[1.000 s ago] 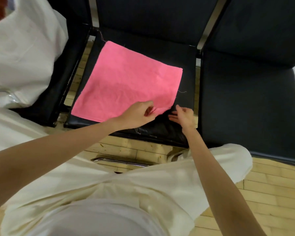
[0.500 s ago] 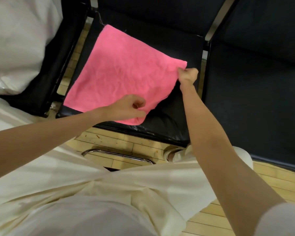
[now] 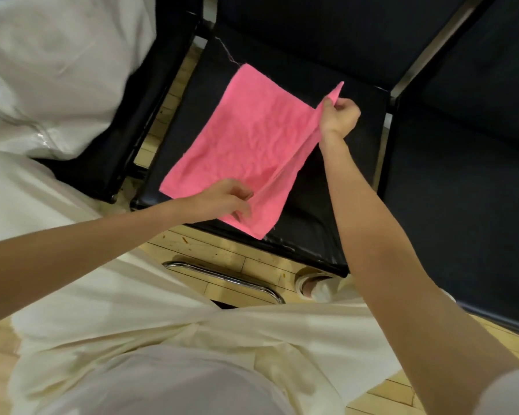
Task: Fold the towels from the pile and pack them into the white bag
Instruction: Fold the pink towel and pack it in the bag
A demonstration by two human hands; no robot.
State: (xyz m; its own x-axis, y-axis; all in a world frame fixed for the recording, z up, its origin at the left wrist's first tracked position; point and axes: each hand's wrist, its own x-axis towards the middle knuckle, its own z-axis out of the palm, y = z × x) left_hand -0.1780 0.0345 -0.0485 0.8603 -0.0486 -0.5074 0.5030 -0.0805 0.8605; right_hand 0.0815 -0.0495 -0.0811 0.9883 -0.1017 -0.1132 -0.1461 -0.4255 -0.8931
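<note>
A large white bag is seen at upper left on a black seat. A pink towel is spread on the middle seat. Its far corner is pinched and lifted by the right hand; its near edge is pinched by the left hand.

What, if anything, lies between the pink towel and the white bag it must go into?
Nothing visible does. The pink towel, pinched by the left hand and right hand, lies on the black seat; the white bag sits on the next seat.
</note>
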